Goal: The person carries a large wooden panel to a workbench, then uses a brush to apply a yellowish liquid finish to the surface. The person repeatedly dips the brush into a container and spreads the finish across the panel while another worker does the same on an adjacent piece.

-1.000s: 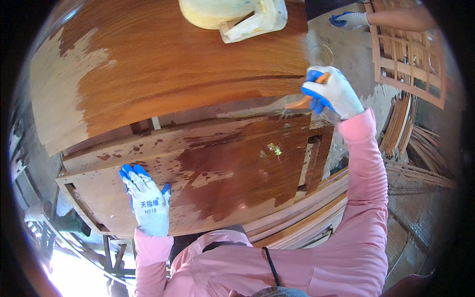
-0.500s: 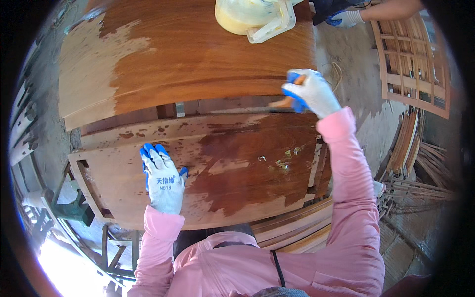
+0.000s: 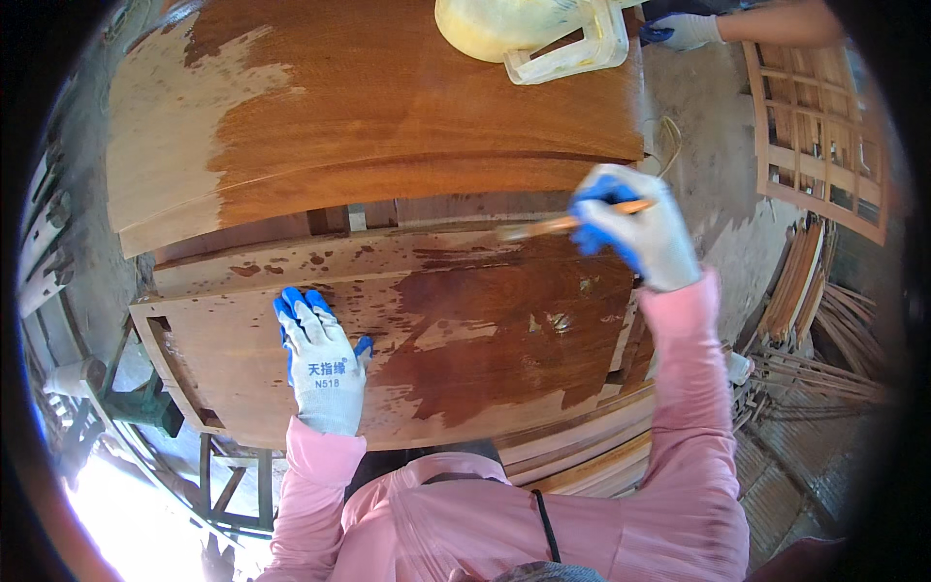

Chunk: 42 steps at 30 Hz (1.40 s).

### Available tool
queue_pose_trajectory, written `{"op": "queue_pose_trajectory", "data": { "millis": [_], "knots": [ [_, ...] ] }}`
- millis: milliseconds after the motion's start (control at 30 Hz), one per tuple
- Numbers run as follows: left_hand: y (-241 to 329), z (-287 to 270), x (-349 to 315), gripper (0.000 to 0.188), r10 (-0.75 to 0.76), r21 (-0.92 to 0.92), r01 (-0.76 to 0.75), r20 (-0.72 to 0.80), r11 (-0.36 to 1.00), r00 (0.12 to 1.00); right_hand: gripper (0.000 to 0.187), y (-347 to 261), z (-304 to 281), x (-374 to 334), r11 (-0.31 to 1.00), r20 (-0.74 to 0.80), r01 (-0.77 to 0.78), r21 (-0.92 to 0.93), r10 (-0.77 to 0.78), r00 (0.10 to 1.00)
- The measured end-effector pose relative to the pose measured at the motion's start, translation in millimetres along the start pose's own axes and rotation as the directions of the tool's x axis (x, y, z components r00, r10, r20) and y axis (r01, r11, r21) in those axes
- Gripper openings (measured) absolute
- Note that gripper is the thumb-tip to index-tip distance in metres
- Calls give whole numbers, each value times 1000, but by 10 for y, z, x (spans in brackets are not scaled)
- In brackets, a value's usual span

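My left hand (image 3: 325, 369), in a white and blue work glove, lies flat with fingers stretched on the pale, dry side of a wooden panel (image 3: 233, 349). My right hand (image 3: 630, 228), gloved the same way, grips a paintbrush (image 3: 553, 228) by its orange-brown handle. The bristles point left over the panel's far edge strip; whether they touch the wood I cannot tell. Dark, wet finish covers the panel's right part, with shiny patches on it. Beyond lies a second wooden panel (image 3: 388, 116), mostly wet brown and pale at its left end.
A whitish plastic jug (image 3: 495, 29) with a handle stands on the far panel. At the upper right is another person's gloved hand (image 3: 684, 32). A lattice wooden frame (image 3: 819, 136), stacked wood strips (image 3: 795, 281) and green stands (image 3: 145, 412) surround the work. Planks (image 3: 582, 436) lie near my right side.
My right hand has moved slightly right and nearer, bringing the brush over the near panel's far strip. My left hand stays put on the panel.
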<state>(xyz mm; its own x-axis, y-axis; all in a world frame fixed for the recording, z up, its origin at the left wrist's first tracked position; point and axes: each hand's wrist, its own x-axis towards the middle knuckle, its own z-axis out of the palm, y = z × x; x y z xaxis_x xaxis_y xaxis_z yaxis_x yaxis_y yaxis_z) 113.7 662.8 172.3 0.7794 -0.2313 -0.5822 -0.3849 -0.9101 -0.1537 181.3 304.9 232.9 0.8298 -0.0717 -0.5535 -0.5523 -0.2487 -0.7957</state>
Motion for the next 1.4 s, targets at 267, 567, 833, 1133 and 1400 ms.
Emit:
{"op": "queue_pose_trajectory", "data": {
  "millis": [267,567,833,1133,1400],
  "knots": [
    [8,-47,14,92,-23,-61,29,96,998,995,19,368,210,-186,847,-2,458,-269,-476,879],
    [14,-7,27,94,-34,-10,35,110,999,993,9,528,-989,-613,989,-356,-87,118,124,926],
    [4,77,-7,100,-43,-79,46,29,996,999,6,276,-225,52,993,-60,-101,55,104,993],
    [-7,-20,-5,97,4,-39,-1,75,999,997,5,115,525,169,959,123,-28,281,-7,992],
    [-17,-4,-15,96,-13,-107,14,18,994,1000,21,227,818,-428,797,-87,467,-383,-534,841]
  ]
}}
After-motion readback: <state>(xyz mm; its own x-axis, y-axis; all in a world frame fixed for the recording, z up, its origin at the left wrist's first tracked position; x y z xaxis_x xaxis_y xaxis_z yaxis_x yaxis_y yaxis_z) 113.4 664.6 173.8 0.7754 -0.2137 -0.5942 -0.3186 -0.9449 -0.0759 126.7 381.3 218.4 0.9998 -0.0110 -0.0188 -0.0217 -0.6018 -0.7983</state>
